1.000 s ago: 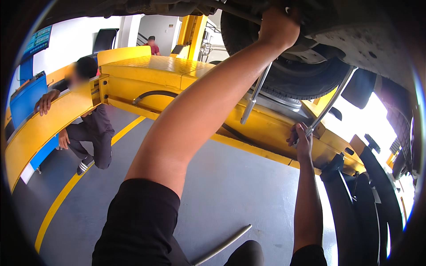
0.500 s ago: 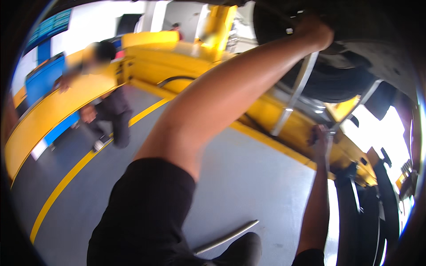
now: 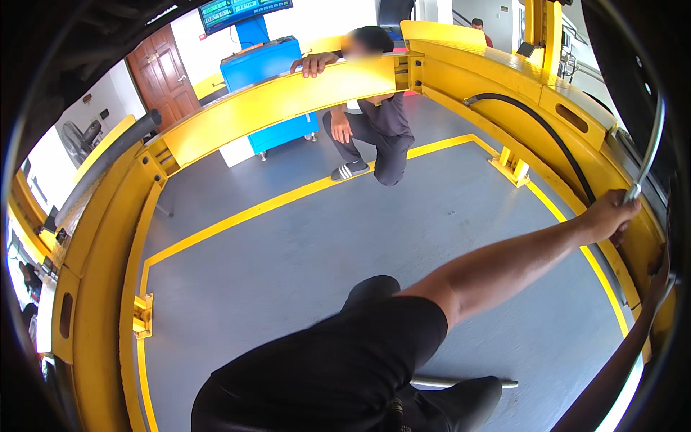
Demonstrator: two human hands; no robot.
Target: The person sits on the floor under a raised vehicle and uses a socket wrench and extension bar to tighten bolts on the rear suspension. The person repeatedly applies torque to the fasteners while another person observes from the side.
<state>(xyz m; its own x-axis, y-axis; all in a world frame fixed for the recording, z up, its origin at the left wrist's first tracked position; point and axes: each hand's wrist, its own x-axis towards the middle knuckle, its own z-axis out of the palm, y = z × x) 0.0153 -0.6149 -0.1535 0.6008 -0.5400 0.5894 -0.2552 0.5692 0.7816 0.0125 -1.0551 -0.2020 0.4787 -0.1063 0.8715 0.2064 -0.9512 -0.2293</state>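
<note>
My left hand is closed round the lower end of a silver metal rod at the right. From the fist the rod runs upward, toward a dark part at the picture's edge. Just below and to the right, my right hand is in shadow by the yellow beam. Its fingers are mostly hidden, and what it touches is unclear. Another pale metal bar lies on the floor, partly covered by my leg.
Yellow lift beams surround the grey floor. Beyond the far beam a person crouches, one hand on it. A blue cabinet stands behind, below a screen. A black hose curves along the right beam.
My view has swung to the right-hand side less and the left more. My left hand has come down from the dark underside and now grips the rod.
</note>
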